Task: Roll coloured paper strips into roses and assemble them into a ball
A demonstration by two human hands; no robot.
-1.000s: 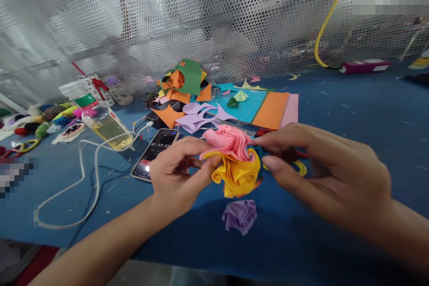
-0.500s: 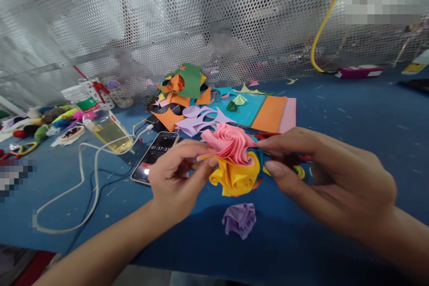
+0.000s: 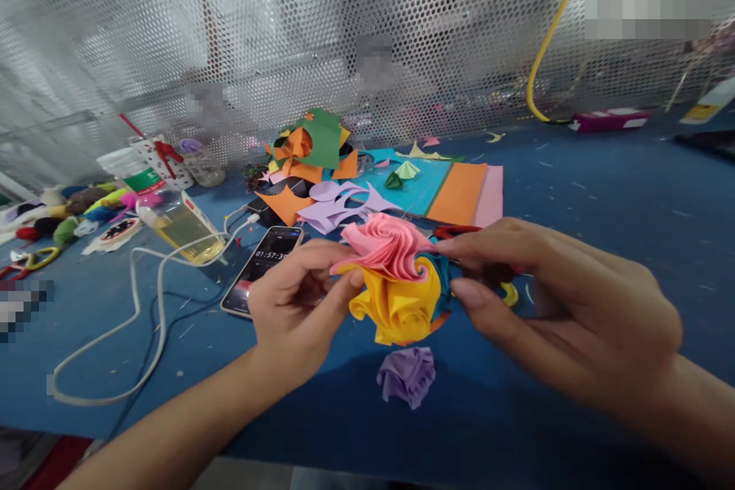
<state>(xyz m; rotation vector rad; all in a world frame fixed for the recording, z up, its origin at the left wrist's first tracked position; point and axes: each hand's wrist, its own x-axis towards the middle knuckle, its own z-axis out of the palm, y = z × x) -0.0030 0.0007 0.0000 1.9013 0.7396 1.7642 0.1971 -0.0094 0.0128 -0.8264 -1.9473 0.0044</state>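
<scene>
Head view: paper cluster [image 3: 396, 295] above table [image 3: 602, 191], well inside near edge [image 3: 344, 465].

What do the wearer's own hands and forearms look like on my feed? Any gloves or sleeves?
The left hand and right hand are ungloved. No sleeve, watch or bracelet shows on the left forearm or right forearm.

Single head cam, facing forward-down across bench [image 3: 609, 245]; left hand [image 3: 295, 310] and right hand [image 3: 579, 314] close up, perforated metal panel [image 3: 321, 23] beyond.
</scene>
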